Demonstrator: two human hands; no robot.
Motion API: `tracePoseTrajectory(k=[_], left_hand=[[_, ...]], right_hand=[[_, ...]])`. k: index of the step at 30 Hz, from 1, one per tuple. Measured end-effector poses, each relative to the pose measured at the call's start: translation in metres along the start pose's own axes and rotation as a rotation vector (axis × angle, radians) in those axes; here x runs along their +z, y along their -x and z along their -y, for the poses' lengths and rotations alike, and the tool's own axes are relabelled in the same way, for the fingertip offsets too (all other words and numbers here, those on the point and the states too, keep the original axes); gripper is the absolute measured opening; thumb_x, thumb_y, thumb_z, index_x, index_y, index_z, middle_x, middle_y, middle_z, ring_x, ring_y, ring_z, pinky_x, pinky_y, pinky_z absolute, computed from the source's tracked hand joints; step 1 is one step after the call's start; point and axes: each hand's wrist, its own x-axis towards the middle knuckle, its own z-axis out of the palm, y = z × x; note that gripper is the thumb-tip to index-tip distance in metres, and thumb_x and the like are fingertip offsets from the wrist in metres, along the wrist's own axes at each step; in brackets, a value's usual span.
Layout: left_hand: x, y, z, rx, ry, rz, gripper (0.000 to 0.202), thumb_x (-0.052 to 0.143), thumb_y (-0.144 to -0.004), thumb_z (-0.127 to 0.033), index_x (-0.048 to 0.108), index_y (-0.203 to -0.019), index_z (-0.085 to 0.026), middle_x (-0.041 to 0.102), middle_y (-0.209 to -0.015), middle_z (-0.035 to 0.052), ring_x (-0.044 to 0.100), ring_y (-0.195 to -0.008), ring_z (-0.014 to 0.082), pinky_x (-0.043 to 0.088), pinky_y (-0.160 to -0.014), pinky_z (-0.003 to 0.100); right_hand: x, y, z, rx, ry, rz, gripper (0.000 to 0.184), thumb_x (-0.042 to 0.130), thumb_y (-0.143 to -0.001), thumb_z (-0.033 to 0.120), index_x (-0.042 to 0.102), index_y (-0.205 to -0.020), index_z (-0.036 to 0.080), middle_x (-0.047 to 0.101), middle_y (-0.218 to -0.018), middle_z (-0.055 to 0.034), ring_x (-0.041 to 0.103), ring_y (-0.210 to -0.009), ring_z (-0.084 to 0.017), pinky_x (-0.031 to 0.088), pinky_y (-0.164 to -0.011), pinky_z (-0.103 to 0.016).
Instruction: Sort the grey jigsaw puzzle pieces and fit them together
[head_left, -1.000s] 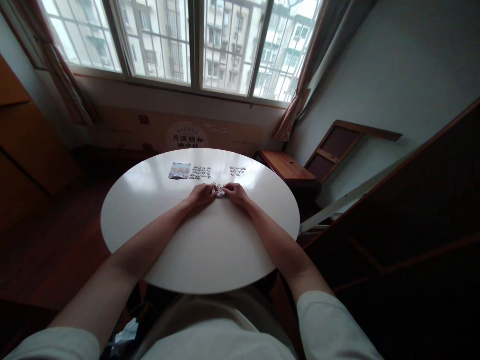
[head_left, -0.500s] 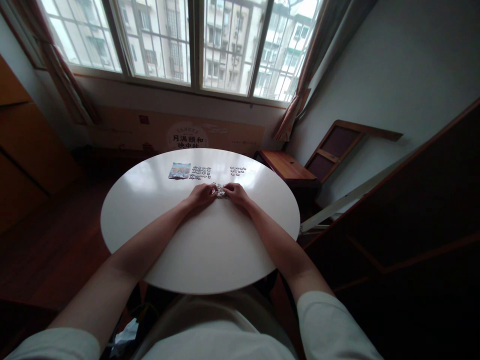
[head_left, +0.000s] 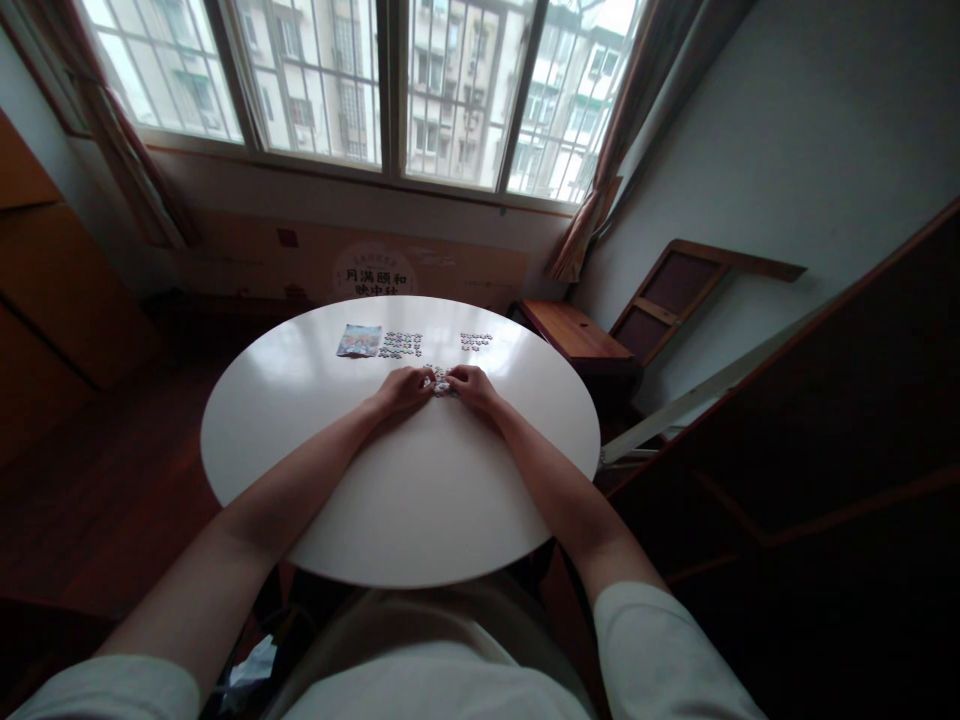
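Note:
A small heap of loose jigsaw pieces (head_left: 441, 378) lies on the white oval table (head_left: 420, 500), between my two hands. My left hand (head_left: 407, 386) is curled at the heap's left side, thumb and fingers drawn together among the pieces. From the right, my right hand (head_left: 471, 381) touches the heap with bent, closed fingers. Whatever either hand pinches is too small and too covered to tell. Beyond my left hand, several jigsaw pieces (head_left: 403, 344) are laid out in rows. A smaller group of pieces (head_left: 475, 342) sits in rows farther right.
A colourful picture sheet or packet (head_left: 359, 341) lies left of the rows. Past the table's right edge stand a low wooden stool or bench (head_left: 576, 331) and a wooden frame (head_left: 667, 295) leaning on the wall. A barred window (head_left: 450, 90) is ahead.

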Motion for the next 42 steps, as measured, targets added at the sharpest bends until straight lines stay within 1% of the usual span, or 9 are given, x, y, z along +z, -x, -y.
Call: tracePoseTrajectory(k=[13,19,28,42], left_hand=[[-0.0017,0.0006,-0.0012,0.004,-0.012,0.002,0.03,0.051,-0.089,-0.036,0.072,-0.104,-0.022,0.073,-0.081,0.0048,0.066,-0.074,0.019,0.043,-0.067,0.025],[-0.0001,0.0003,-0.0008,-0.006,-0.013,-0.006,0.029,0.052,-0.089,-0.036,0.073,-0.103,-0.022,0.073,-0.081,0.0049,0.066,-0.074,0.019,0.043,-0.068,0.025],[-0.0037,0.002,-0.0032,0.004,-0.012,0.002,0.029,0.052,-0.089,-0.036,0.072,-0.103,-0.022,0.073,-0.082,0.0043,0.065,-0.073,0.0186,0.043,-0.066,0.025],[-0.0036,0.0015,-0.0031,0.003,-0.02,0.005,0.027,0.052,-0.089,-0.035,0.072,-0.103,-0.022,0.072,-0.08,0.0045,0.065,-0.073,0.0193,0.042,-0.066,0.025]], right_hand=[[-0.0003,0.0005,-0.0002,-0.007,0.022,-0.005,0.014,0.063,-0.078,0.021,0.073,-0.082,0.013,0.071,-0.073,-0.0032,0.061,-0.066,-0.012,0.046,-0.065,-0.023],[0.0,0.0005,0.0011,-0.007,0.02,0.0,0.012,0.062,-0.078,0.019,0.073,-0.081,0.013,0.071,-0.073,-0.0034,0.061,-0.067,-0.012,0.046,-0.065,-0.023],[0.0003,0.001,0.0007,-0.01,0.048,0.005,0.013,0.062,-0.079,0.019,0.073,-0.082,0.014,0.072,-0.075,-0.0036,0.062,-0.068,-0.013,0.047,-0.066,-0.024],[-0.0008,0.0021,0.0034,-0.003,0.065,0.024,0.016,0.062,-0.08,0.02,0.074,-0.086,0.013,0.072,-0.077,-0.0047,0.063,-0.07,-0.014,0.047,-0.068,-0.025]])
